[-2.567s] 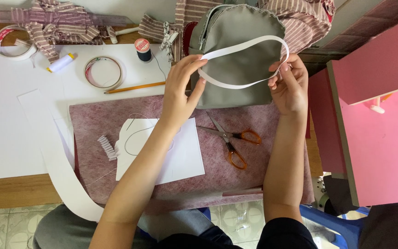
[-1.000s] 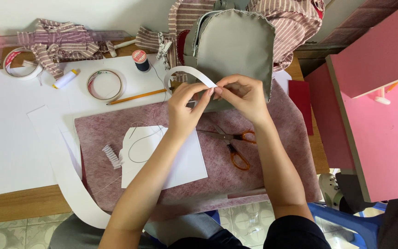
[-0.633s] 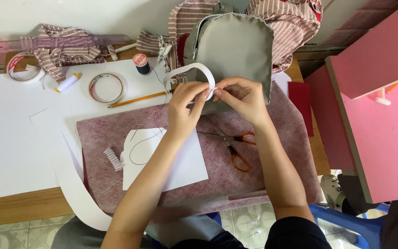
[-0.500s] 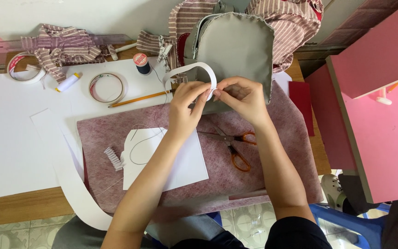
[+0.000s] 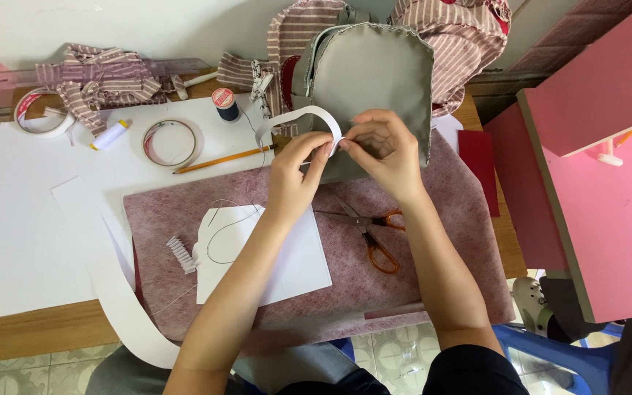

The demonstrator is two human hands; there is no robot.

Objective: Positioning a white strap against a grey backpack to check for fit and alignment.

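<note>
Overhead, from the head camera, two bare hands meet above a cluttered counter (image 5: pixel 31 333). Left hand (image 5: pixel 295 167) and right hand (image 5: pixel 380 150) both pinch a white paper strip (image 5: pixel 295 118), fingertips nearly touching at its right end. From there the strip arches up and left in a loop, its far end hanging near a pencil (image 5: pixel 221 159).

Just behind the hands lies a grey bag (image 5: pixel 371 73), flat side up, with striped fabric (image 5: pixel 448 36) bunched behind it. Under the forearms a mauve felt sheet (image 5: pixel 440 241) covers the middle of the counter. On the felt, orange-handled scissors (image 5: pixel 371 234) lie between the two forearms, partly open. Left of them lies a white card (image 5: pixel 287 271) with a thread looped on it and a small pleated paper bit (image 5: pixel 178 254) at its left edge.

Farther left, large white sheets (image 5: pixel 31 241) cover the counter, and a long curved paper offcut (image 5: pixel 122 307) hangs over the near edge. Two tape rolls (image 5: pixel 172 143) (image 5: pixel 42 117), a blue thread spool (image 5: pixel 224 104) and a small white bottle (image 5: pixel 110 134) sit along the back. Pink furniture (image 5: pixel 608 183) stands to the right.
</note>
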